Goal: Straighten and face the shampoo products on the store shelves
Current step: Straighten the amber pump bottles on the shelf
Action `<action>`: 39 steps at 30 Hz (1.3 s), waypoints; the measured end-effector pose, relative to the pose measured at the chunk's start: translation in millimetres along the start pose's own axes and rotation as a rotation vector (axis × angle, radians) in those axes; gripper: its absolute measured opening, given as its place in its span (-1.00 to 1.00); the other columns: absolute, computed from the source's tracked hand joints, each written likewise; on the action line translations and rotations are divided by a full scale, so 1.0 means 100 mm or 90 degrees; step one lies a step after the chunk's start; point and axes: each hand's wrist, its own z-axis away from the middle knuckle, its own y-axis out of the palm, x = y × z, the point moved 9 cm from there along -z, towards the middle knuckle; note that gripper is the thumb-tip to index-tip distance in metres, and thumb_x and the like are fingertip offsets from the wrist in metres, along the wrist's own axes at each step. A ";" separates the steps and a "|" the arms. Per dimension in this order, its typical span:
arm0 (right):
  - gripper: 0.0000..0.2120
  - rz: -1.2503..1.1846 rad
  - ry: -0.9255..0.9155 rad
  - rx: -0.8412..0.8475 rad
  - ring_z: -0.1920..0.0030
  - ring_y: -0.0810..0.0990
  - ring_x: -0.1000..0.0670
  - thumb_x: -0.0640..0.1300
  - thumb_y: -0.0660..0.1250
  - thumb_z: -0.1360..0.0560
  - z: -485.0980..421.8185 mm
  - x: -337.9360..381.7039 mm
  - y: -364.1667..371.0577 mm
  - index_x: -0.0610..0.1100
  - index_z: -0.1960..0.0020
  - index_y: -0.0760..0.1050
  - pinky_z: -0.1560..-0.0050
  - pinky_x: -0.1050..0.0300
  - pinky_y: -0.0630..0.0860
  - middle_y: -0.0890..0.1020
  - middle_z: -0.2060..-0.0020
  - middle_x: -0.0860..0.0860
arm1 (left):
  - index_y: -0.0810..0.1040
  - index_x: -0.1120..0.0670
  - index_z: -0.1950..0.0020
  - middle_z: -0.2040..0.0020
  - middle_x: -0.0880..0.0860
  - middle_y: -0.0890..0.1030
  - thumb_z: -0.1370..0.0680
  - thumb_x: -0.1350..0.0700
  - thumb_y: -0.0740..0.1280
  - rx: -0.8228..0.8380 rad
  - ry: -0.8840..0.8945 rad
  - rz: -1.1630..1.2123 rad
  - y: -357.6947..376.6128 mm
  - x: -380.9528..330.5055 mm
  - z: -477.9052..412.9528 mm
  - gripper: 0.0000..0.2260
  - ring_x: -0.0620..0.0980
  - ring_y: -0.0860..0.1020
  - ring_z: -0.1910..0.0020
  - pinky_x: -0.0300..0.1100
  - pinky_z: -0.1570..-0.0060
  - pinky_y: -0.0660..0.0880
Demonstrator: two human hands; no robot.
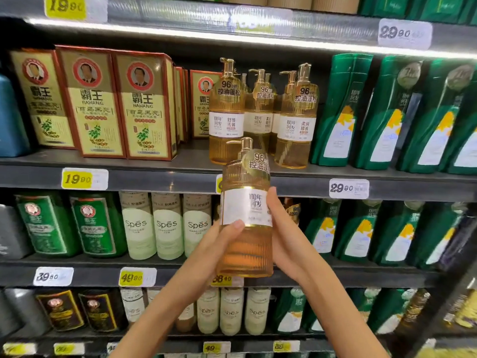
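An amber pump bottle of shampoo [246,244] with a white label and gold pump hangs in the air in front of the shelves, upright, label toward me. My left hand [214,244] grips its left side, thumb across the label's lower edge. My right hand [281,233] holds its right side, fingers along the label. Behind and above it, several matching amber pump bottles [225,112] stand on the upper shelf [154,174], with a gap at the front between the left one and the right one [296,120].
Red and gold shampoo boxes [95,102] stand left of the amber bottles, green bottles [387,112] to the right. The shelf below holds pale Spes bottles [166,226], green boxes [51,223] and more green bottles [361,233]. Price tags [348,188] line the shelf edges.
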 end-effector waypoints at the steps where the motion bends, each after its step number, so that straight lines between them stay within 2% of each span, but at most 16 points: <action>1: -0.41 -0.012 -0.010 0.019 -0.22 0.56 -0.11 0.20 0.27 -0.46 0.01 0.00 0.02 -0.14 -0.35 0.40 -0.18 0.02 0.54 0.59 -0.21 -0.16 | 0.45 0.03 -0.26 -0.07 0.04 0.66 -0.41 -0.19 0.37 0.015 -0.014 0.028 0.01 0.00 0.00 -0.50 0.01 0.63 -0.06 -0.14 0.09 0.59; 3: -0.48 -0.001 -0.041 0.024 -0.20 0.58 -0.13 0.06 0.31 -0.45 0.00 0.04 0.03 -0.19 -0.33 0.42 -0.16 0.02 0.55 0.60 -0.18 -0.18 | 0.42 0.02 -0.28 -0.12 0.04 0.65 -0.42 -0.19 0.29 0.035 -0.033 0.056 0.02 0.00 0.00 -0.50 0.01 0.61 -0.10 -0.14 0.09 0.59; 5: -0.51 0.010 -0.068 0.015 -0.16 0.60 -0.15 -0.02 0.30 -0.45 0.01 0.06 0.03 -0.24 -0.30 0.43 -0.15 0.00 0.56 0.61 -0.15 -0.21 | 0.37 0.01 -0.34 -0.16 0.02 0.62 -0.48 -0.19 0.26 0.053 -0.027 0.047 0.05 0.01 0.02 -0.51 -0.01 0.58 -0.15 -0.09 -0.03 0.58; 8: -0.51 -0.012 -0.075 0.008 -0.13 0.61 -0.17 -0.08 0.29 -0.43 0.01 -0.02 -0.02 -0.28 -0.30 0.41 -0.11 -0.01 0.58 0.61 -0.13 -0.24 | 0.39 -0.01 -0.32 -0.15 -0.02 0.63 -0.39 -0.16 0.25 0.048 -0.006 0.033 0.05 0.05 0.04 -0.47 -0.05 0.59 -0.14 -0.13 -0.05 0.57; 11: -0.51 0.029 -0.059 0.014 -0.19 0.58 -0.18 -0.07 0.26 -0.45 0.02 -0.09 -0.04 -0.25 -0.32 0.39 -0.17 -0.04 0.55 0.59 -0.17 -0.23 | 0.46 0.01 -0.25 -0.08 0.01 0.66 -0.40 -0.14 0.26 0.027 0.021 0.058 0.03 0.11 0.06 -0.53 -0.03 0.62 -0.07 -0.20 0.10 0.59; 14: -0.51 0.219 -0.056 0.013 -0.20 0.59 -0.04 0.11 0.28 -0.45 0.05 -0.14 -0.01 -0.06 -0.32 0.41 -0.18 0.03 0.54 0.62 -0.17 -0.04 | 0.48 0.03 -0.24 -0.08 0.05 0.66 -0.39 -0.17 0.27 -0.018 0.035 0.054 -0.04 0.14 0.02 -0.51 -0.01 0.63 -0.06 -0.18 0.10 0.58; 17: -0.50 0.342 -0.076 0.013 -0.16 0.57 0.21 0.29 0.32 -0.38 0.08 -0.13 -0.02 0.18 -0.27 0.39 -0.05 0.31 0.53 0.60 -0.14 0.24 | 0.46 -0.07 -0.24 -0.15 0.01 0.62 -0.35 -0.27 0.31 -0.074 0.084 -0.081 -0.17 0.05 -0.05 -0.48 -0.07 0.59 -0.11 -0.15 -0.05 0.54; 19: -0.53 0.359 -0.090 0.039 -0.15 0.55 0.26 0.26 0.35 -0.40 0.09 -0.07 -0.02 0.21 -0.27 0.38 0.00 0.40 0.50 0.59 -0.14 0.31 | 0.44 -0.20 -0.17 -0.18 -0.07 0.57 -0.38 -0.32 0.33 -0.062 0.117 -0.202 -0.22 -0.07 -0.10 -0.58 -0.16 0.55 -0.14 -0.21 -0.10 0.49; 23: -0.49 0.399 -0.148 0.030 -0.22 0.53 0.16 0.10 0.45 -0.37 0.08 0.00 -0.14 0.18 -0.28 0.38 -0.13 0.24 0.51 0.59 -0.18 0.23 | 0.42 -0.24 -0.12 -0.13 -0.19 0.54 -0.27 -0.27 0.43 0.015 0.164 -0.375 -0.26 -0.25 -0.14 -0.53 -0.32 0.50 -0.10 -0.44 -0.01 0.44; 26: -0.52 0.436 -0.213 0.017 -0.25 0.49 0.19 0.00 0.44 -0.38 0.08 0.02 -0.14 0.28 -0.23 0.39 -0.18 0.28 0.47 0.56 -0.18 0.24 | 0.39 -0.24 -0.16 -0.12 -0.27 0.52 -0.27 -0.19 0.44 0.033 0.225 -0.472 -0.24 -0.35 -0.16 -0.50 -0.35 0.48 -0.12 -0.47 -0.06 0.40; 28: -0.49 0.430 -0.230 0.009 -0.26 0.47 0.20 -0.03 0.44 -0.39 0.09 -0.01 -0.16 0.31 -0.24 0.37 -0.24 0.30 0.42 0.55 -0.18 0.26 | 0.36 -0.24 -0.19 -0.14 -0.22 0.51 -0.30 -0.10 0.47 0.038 0.260 -0.516 -0.23 -0.36 -0.18 -0.49 -0.33 0.46 -0.14 -0.49 -0.08 0.37; 30: -0.49 0.432 -0.233 0.002 -0.23 0.48 0.24 -0.03 0.44 -0.38 0.09 -0.03 -0.18 0.29 -0.23 0.35 -0.21 0.37 0.40 0.56 -0.15 0.29 | 0.36 -0.22 -0.19 -0.16 -0.13 0.51 -0.32 -0.01 0.50 0.040 0.273 -0.527 -0.23 -0.35 -0.18 -0.48 -0.29 0.45 -0.14 -0.49 -0.09 0.36; 32: -0.47 0.436 -0.226 0.001 -0.24 0.47 0.25 -0.02 0.44 -0.36 0.10 -0.05 -0.19 0.24 -0.26 0.33 -0.20 0.39 0.39 0.55 -0.14 0.31 | 0.34 -0.24 -0.20 -0.19 -0.13 0.49 -0.31 0.04 0.52 0.043 0.284 -0.512 -0.22 -0.35 -0.16 -0.44 -0.30 0.43 -0.16 -0.51 -0.11 0.33; 34: -0.42 0.452 -0.225 -0.005 -0.28 0.44 0.21 0.00 0.46 -0.35 0.09 -0.05 -0.22 0.21 -0.30 0.33 -0.27 0.27 0.40 0.53 -0.20 0.28 | 0.31 -0.28 -0.24 -0.24 -0.17 0.44 -0.30 0.09 0.55 0.038 0.304 -0.505 -0.20 -0.38 -0.15 -0.35 -0.31 0.39 -0.24 -0.50 -0.17 0.29; 37: -0.36 0.463 -0.225 -0.012 -0.34 0.42 0.09 0.01 0.47 -0.32 0.08 -0.06 -0.25 0.17 -0.35 0.32 -0.38 -0.07 0.35 0.49 -0.29 0.16 | 0.28 -0.39 -0.23 -0.25 -0.20 0.43 -0.30 0.18 0.55 0.036 0.305 -0.469 -0.19 -0.40 -0.13 -0.27 -0.30 0.38 -0.26 -0.50 -0.16 0.32; 39: -0.35 0.464 -0.229 -0.016 -0.32 0.45 0.10 0.02 0.48 -0.31 0.09 -0.04 -0.25 0.16 -0.34 0.33 -0.35 -0.02 0.39 0.51 -0.27 0.16 | 0.28 -0.42 -0.23 -0.25 -0.20 0.43 -0.31 0.21 0.54 0.034 0.312 -0.454 -0.17 -0.43 -0.10 -0.25 -0.31 0.39 -0.25 -0.52 -0.13 0.32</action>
